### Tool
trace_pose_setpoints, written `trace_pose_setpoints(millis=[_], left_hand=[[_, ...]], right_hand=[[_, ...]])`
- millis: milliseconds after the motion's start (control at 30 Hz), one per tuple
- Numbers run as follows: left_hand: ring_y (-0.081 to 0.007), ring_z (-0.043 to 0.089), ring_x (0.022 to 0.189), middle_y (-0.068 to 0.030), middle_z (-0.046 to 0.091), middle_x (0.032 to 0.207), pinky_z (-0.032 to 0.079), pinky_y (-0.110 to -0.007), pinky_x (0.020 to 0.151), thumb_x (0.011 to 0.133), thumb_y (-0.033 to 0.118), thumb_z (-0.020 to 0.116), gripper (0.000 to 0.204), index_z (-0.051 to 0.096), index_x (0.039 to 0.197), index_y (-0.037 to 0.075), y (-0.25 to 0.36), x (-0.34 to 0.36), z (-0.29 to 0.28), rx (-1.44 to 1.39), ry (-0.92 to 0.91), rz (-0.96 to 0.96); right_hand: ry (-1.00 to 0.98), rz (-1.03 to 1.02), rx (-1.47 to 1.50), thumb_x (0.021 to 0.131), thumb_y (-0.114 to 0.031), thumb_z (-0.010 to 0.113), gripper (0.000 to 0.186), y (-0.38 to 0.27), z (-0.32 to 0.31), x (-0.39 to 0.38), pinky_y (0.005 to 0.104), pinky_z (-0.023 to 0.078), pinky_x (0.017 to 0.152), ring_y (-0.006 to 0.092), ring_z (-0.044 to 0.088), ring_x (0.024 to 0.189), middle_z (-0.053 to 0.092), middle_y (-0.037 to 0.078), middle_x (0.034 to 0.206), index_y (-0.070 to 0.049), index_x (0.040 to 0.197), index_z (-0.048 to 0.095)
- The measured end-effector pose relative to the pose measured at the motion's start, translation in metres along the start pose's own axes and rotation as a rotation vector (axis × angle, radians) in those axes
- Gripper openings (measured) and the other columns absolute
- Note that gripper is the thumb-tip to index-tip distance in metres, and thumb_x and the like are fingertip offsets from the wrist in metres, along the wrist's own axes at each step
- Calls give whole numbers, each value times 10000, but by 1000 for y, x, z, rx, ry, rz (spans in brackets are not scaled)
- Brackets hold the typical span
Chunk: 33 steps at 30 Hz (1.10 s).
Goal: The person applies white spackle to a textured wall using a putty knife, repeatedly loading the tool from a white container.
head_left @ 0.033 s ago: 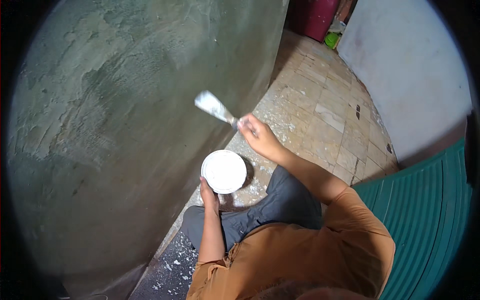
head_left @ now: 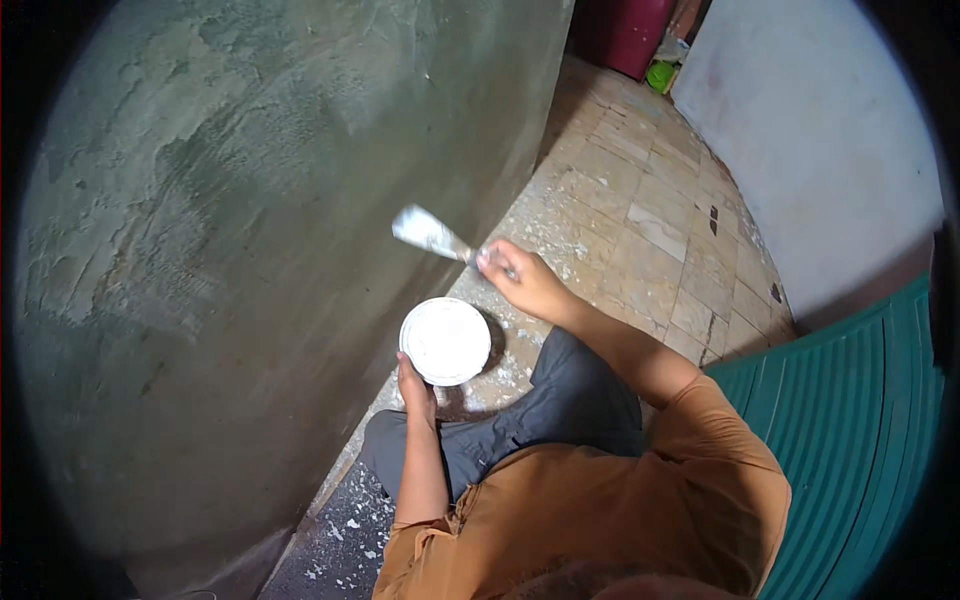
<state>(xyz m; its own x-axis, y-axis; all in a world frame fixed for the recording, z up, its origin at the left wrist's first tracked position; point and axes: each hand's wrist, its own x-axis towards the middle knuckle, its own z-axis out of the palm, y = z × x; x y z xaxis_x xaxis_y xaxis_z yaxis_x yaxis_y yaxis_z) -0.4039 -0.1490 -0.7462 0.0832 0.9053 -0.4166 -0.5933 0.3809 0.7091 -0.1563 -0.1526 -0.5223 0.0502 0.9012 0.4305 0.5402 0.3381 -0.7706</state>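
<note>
My right hand [head_left: 524, 280] is closed round the handle of a putty knife [head_left: 428, 232], held in the air in front of the wall. Its broad blade points left and is smeared with white. Below and left of that hand is a round white tub [head_left: 446, 341], seen from above with white inside. My left hand [head_left: 416, 388] grips the tub at its lower left side, thumb at the rim and the other fingers mostly hidden beneath. Blade and tub are apart.
A rough grey-green plastered wall [head_left: 230, 300] rises close on the left. White flakes lie on the tiled floor [head_left: 640, 215]. To the right stand a green ridged panel [head_left: 850, 420] and a pale wall [head_left: 820, 150]. A dark red object [head_left: 625, 35] is at the far end.
The putty knife has dropped slightly and its blade lies flatter, with my right hand a little lower. My left hand and the tub have hardly moved.
</note>
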Motion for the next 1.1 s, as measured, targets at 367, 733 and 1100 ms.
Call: trace_pose_setpoints(millis=[367,733,1100], left_hand=[[-274,553,1267,-168,547,1394,442,-400,1067,1069,412,401,577,453,1394,-63,9,-6,18,-41,14,-26],[-253,605,1189,-166,598,1322,490,-373,998,1074,393,398,555,487,1363,-72,12,-9,27,11,14,12],[-251,593,1193,-183,600,1314,458,-363,1033,1069,398,416,562,505,1337,-88,4,1,15,105,63,25]], right_hand=[[-453,168,-489,918,-353,638,252,49,-9,-93,495,524,649,399,675,704,659,180,695,-145,1060,654],[-429,196,-448,947,-352,627,292,60,-1,-97,454,539,700,379,685,790,699,175,847,-141,1148,653],[-410,45,-441,939,-251,624,196,60,-21,-72,446,543,721,366,685,811,707,170,892,-83,1025,674]])
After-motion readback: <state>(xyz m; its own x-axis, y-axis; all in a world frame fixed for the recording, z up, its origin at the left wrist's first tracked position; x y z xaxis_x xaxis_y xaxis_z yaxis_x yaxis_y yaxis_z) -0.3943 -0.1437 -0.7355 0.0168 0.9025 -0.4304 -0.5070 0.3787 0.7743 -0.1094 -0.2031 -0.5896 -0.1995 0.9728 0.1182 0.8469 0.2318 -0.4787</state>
